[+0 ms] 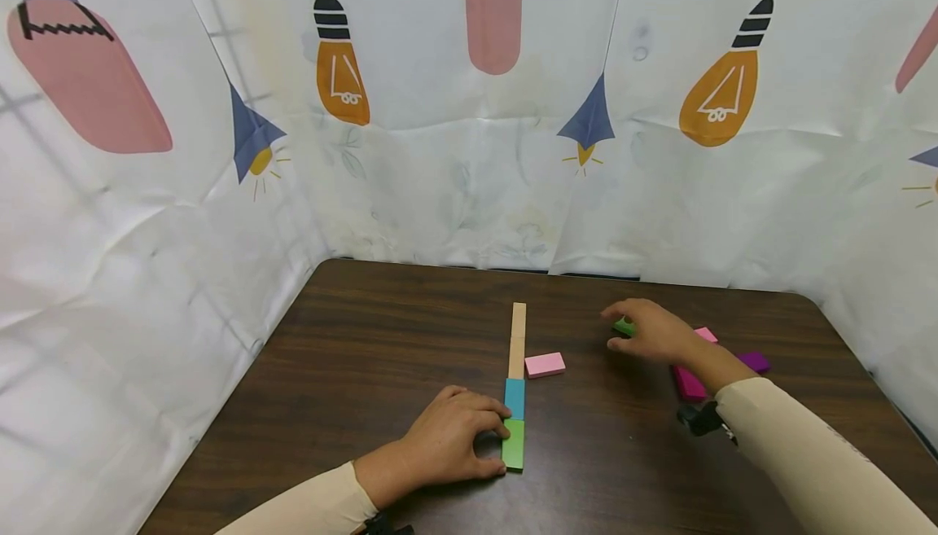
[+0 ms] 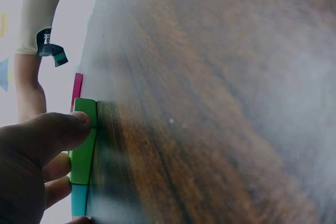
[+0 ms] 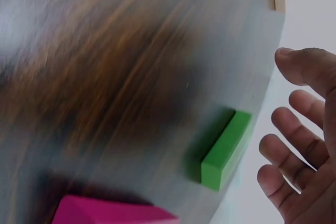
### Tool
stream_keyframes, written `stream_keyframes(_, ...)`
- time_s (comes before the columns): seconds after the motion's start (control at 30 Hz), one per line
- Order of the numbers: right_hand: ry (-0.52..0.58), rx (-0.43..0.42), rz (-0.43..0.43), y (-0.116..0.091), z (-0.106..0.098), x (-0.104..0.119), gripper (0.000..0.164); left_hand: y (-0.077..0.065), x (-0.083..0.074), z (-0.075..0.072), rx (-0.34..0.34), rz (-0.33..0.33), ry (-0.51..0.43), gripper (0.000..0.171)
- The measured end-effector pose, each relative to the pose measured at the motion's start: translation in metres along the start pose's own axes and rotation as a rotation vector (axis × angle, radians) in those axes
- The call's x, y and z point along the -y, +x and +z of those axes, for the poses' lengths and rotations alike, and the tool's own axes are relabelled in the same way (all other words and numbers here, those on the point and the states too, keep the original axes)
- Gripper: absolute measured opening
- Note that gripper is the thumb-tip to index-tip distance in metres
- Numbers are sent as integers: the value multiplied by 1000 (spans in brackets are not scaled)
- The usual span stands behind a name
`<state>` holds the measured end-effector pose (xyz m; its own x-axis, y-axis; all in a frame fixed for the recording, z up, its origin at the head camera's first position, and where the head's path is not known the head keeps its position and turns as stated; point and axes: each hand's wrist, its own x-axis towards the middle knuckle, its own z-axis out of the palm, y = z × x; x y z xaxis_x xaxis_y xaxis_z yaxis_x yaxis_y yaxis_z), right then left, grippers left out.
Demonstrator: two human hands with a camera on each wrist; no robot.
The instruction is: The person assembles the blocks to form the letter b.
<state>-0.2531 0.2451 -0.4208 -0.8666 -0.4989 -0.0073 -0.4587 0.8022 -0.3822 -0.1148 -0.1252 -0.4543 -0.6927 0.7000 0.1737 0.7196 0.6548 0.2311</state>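
Observation:
A row of flat blocks runs away from me on the dark table in the head view: a light green block (image 1: 515, 447) nearest, a blue block (image 1: 515, 399), then natural wood blocks (image 1: 518, 339). My left hand (image 1: 453, 436) holds the light green block from its left side, thumb at the near end and fingertips by the blue joint. In the left wrist view, the thumb presses on the light green block (image 2: 84, 156). My right hand (image 1: 652, 331), fingers spread and loosely bent, hovers over a darker green block (image 3: 226, 150), which lies apart from the fingers.
A light pink block (image 1: 545, 365) lies askew just right of the row. Under and beside the right forearm are a magenta block (image 1: 690, 384), a purple block (image 1: 755, 361) and another pink block (image 1: 707, 335). A printed white curtain (image 1: 454, 193) hangs behind the table (image 1: 381, 315).

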Motion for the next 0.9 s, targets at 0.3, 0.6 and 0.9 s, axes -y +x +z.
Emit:
stream_keyframes(0.3, -2, -37, 36, -6, -4, -20, 49, 1, 0, 0, 4, -1, 6, 31)
stream_keyframes(0.6, -27, -42, 54, -6, -3, -32, 50, 0, -1, 0, -10, 4, 10, 31)
stream_keyframes(0.9, 6, 13, 110, -4, -2, -37, 53, 0, -1, 1, -18, 11, 13, 30)
